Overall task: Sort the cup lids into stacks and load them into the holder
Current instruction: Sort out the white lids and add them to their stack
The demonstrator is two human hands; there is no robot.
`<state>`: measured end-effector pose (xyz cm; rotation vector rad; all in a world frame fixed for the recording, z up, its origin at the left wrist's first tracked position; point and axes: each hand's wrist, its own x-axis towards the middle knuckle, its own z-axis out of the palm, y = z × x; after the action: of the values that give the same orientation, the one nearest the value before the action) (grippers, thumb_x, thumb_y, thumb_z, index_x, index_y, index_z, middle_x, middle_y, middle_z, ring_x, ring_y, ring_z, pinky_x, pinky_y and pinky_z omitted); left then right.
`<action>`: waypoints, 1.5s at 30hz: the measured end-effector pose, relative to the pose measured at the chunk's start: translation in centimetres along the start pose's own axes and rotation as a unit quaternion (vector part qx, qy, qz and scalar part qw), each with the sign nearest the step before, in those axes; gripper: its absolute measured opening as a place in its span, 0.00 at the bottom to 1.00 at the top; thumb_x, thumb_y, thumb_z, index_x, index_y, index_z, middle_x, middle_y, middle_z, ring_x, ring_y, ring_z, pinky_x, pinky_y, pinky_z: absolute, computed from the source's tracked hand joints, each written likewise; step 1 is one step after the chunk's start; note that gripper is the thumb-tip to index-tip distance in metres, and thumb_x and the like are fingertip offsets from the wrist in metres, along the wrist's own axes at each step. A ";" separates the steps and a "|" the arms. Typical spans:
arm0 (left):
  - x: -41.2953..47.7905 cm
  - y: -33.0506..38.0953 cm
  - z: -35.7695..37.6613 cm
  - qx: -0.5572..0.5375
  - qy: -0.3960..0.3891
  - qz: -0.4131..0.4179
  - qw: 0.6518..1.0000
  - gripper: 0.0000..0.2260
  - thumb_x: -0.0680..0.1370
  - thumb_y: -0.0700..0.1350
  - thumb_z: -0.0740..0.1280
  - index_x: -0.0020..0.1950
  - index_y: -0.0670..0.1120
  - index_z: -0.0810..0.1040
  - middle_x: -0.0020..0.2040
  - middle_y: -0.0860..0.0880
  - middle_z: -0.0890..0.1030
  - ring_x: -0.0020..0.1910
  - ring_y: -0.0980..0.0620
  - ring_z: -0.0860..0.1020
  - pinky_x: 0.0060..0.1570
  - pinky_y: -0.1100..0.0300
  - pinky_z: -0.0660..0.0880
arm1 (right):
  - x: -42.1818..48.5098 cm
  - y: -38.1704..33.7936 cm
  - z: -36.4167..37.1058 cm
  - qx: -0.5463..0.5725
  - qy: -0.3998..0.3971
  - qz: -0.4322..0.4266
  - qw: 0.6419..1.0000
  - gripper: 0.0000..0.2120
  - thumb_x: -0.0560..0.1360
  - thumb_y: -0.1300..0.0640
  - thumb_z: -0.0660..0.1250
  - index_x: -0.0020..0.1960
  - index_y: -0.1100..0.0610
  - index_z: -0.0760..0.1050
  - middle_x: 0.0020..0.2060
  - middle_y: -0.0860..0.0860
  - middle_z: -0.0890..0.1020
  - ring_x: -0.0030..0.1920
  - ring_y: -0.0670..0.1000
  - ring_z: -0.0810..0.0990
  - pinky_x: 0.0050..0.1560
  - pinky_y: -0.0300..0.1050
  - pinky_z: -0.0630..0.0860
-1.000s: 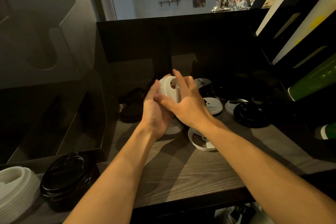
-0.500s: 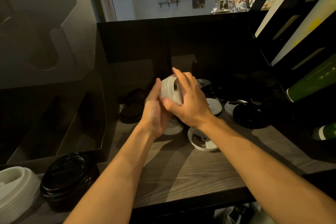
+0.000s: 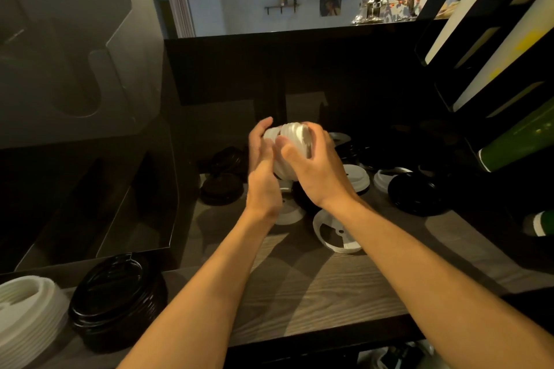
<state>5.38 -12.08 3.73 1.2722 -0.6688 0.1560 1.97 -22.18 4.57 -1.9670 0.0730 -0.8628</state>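
Both hands are curled round a small stack of white lids point(image 3: 292, 136) mid-frame. The left hand point(image 3: 263, 165) cups its left side and the right hand point(image 3: 314, 171) wraps the right side. It's held up off the desk point(image 3: 299, 293). 1 upside-down white lid point(image 3: 335, 234) lies below the right wrist. A black stack point(image 3: 117, 296) and a white stack point(image 3: 27, 308) sit lower left, by the dark holder point(image 3: 90, 189).

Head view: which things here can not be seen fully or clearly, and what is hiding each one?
1. Held white lids: head view; the left hand and right hand cover them, so no count.
2. White stack: head view, cut by the left edge.
3. Holder: its inside is too dark.
4. Dark lids: count lost in shadow.
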 end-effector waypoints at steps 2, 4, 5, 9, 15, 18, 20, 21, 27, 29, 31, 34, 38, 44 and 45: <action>-0.3 -0.1 0.4 -0.013 -0.023 0.012 1.000 0.19 0.85 0.47 0.52 0.75 0.48 0.66 0.66 0.48 0.74 0.58 0.60 0.79 0.53 0.65 0.77 | -0.1 -0.2 0.1 0.039 -0.019 0.028 0.999 0.28 0.77 0.34 0.64 0.71 0.47 0.64 0.61 0.48 0.72 0.55 0.45 0.77 0.44 0.38 0.79; -0.4 -0.3 0.6 -0.032 -0.024 0.000 0.999 0.20 0.84 0.48 0.52 0.75 0.47 0.67 0.66 0.48 0.76 0.60 0.56 0.79 0.56 0.61 0.78 | -0.3 -0.5 0.1 0.064 -0.037 0.039 0.996 0.30 0.75 0.32 0.64 0.70 0.46 0.63 0.61 0.48 0.72 0.55 0.44 0.77 0.42 0.36 0.78; -0.6 -0.2 0.8 -0.046 -0.021 -0.009 0.999 0.20 0.85 0.49 0.51 0.75 0.46 0.68 0.65 0.46 0.77 0.61 0.53 0.80 0.58 0.58 0.79 | -0.4 -0.6 0.2 0.075 -0.046 0.038 0.995 0.31 0.75 0.31 0.63 0.71 0.46 0.63 0.61 0.48 0.72 0.55 0.43 0.77 0.41 0.35 0.78; -1.0 0.4 1.2 -0.060 0.015 -0.008 0.998 0.21 0.82 0.51 0.54 0.72 0.47 0.71 0.67 0.42 0.77 0.65 0.43 0.78 0.63 0.46 0.77 | -0.6 -0.7 0.6 0.125 -0.075 0.030 0.989 0.36 0.73 0.30 0.60 0.74 0.46 0.57 0.64 0.47 0.72 0.58 0.42 0.77 0.44 0.34 0.78; -1.2 0.2 1.3 -0.033 0.007 -0.017 0.999 0.21 0.83 0.54 0.53 0.74 0.51 0.70 0.70 0.47 0.75 0.68 0.49 0.76 0.68 0.46 0.75 | -0.4 0.0 0.7 0.057 -0.101 0.036 0.993 0.39 0.75 0.25 0.50 0.79 0.44 0.49 0.73 0.51 0.67 0.66 0.51 0.74 0.51 0.39 0.78; -1.3 0.2 1.6 -0.024 -0.011 -0.023 0.999 0.21 0.84 0.54 0.52 0.74 0.51 0.68 0.70 0.51 0.74 0.68 0.54 0.76 0.68 0.49 0.76 | -0.3 0.7 0.6 0.054 -0.094 0.052 0.993 0.38 0.76 0.26 0.47 0.80 0.43 0.49 0.75 0.52 0.64 0.70 0.52 0.71 0.60 0.48 0.76; -1.2 0.4 1.6 -0.029 -0.018 -0.022 0.999 0.20 0.84 0.52 0.56 0.75 0.50 0.67 0.68 0.52 0.74 0.64 0.59 0.78 0.60 0.55 0.79 | -0.3 0.5 0.4 0.119 -0.106 0.069 0.985 0.35 0.78 0.28 0.45 0.81 0.42 0.47 0.77 0.50 0.61 0.73 0.51 0.67 0.66 0.49 0.72; -1.2 0.6 1.7 -0.028 -0.024 -0.022 0.999 0.19 0.85 0.50 0.59 0.75 0.49 0.66 0.66 0.53 0.74 0.61 0.62 0.79 0.55 0.60 0.80 | -0.4 0.2 0.2 0.164 -0.117 0.072 0.977 0.33 0.81 0.32 0.44 0.81 0.44 0.47 0.77 0.50 0.61 0.74 0.49 0.66 0.68 0.47 0.71; -0.2 0.6 0.7 0.009 0.026 -0.014 1.000 0.22 0.79 0.43 0.72 0.70 0.55 0.72 0.63 0.51 0.78 0.58 0.57 0.81 0.50 0.63 0.80 | 0.7 0.0 -1.4 0.192 -0.035 0.028 0.980 0.15 0.83 0.50 0.63 0.69 0.47 0.73 0.59 0.45 0.79 0.58 0.43 0.79 0.58 0.42 0.80; 0.3 0.4 0.2 0.017 0.057 -0.054 0.997 0.18 0.78 0.41 0.73 0.67 0.50 0.76 0.58 0.49 0.82 0.54 0.56 0.83 0.49 0.63 0.80 | 1.1 0.6 -1.7 0.116 0.006 -0.012 0.993 0.13 0.81 0.51 0.68 0.65 0.48 0.76 0.56 0.47 0.79 0.54 0.41 0.79 0.52 0.36 0.79; 0.6 0.3 -0.2 -0.012 0.058 -0.118 0.991 0.15 0.78 0.41 0.73 0.64 0.46 0.79 0.54 0.47 0.85 0.49 0.54 0.85 0.46 0.64 0.80 | 1.2 1.1 -1.7 0.053 -0.003 -0.036 0.998 0.13 0.82 0.50 0.65 0.65 0.49 0.75 0.58 0.47 0.76 0.53 0.35 0.76 0.49 0.29 0.75; 1.0 -0.1 -0.6 -0.012 0.055 -0.166 0.985 0.13 0.76 0.44 0.75 0.61 0.50 0.81 0.52 0.47 0.87 0.51 0.50 0.85 0.50 0.57 0.82 | 1.0 1.2 -1.7 -0.024 0.017 -0.077 0.997 0.16 0.83 0.49 0.62 0.69 0.52 0.72 0.61 0.48 0.72 0.55 0.36 0.74 0.53 0.31 0.74; 1.1 -0.2 -0.8 0.014 0.097 -0.201 0.975 0.13 0.76 0.43 0.75 0.60 0.47 0.82 0.51 0.45 0.86 0.52 0.45 0.85 0.47 0.54 0.81 | -0.8 1.4 -3.0 -0.149 0.108 -0.180 0.966 0.16 0.80 0.51 0.65 0.66 0.56 0.74 0.59 0.52 0.75 0.56 0.46 0.76 0.51 0.45 0.79; -1.1 0.6 -1.2 0.034 0.086 -0.172 0.981 0.12 0.78 0.44 0.73 0.59 0.54 0.78 0.55 0.47 0.83 0.52 0.51 0.82 0.47 0.57 0.79 | -7.9 1.7 -5.3 -0.298 -0.031 -0.078 0.951 0.21 0.74 0.40 0.68 0.61 0.51 0.76 0.55 0.48 0.75 0.59 0.51 0.74 0.54 0.50 0.75; -1.6 0.9 -1.2 0.045 0.085 -0.152 0.984 0.13 0.78 0.44 0.72 0.60 0.55 0.77 0.56 0.48 0.82 0.53 0.51 0.81 0.50 0.57 0.79 | -8.7 1.7 -5.5 -0.341 -0.099 -0.024 0.935 0.27 0.73 0.37 0.68 0.66 0.49 0.73 0.61 0.48 0.73 0.65 0.51 0.70 0.60 0.49 0.71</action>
<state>4.13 -10.31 3.41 1.4141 -0.3184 0.0432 -7.34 -23.87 0.20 -2.7073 0.2333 -0.7158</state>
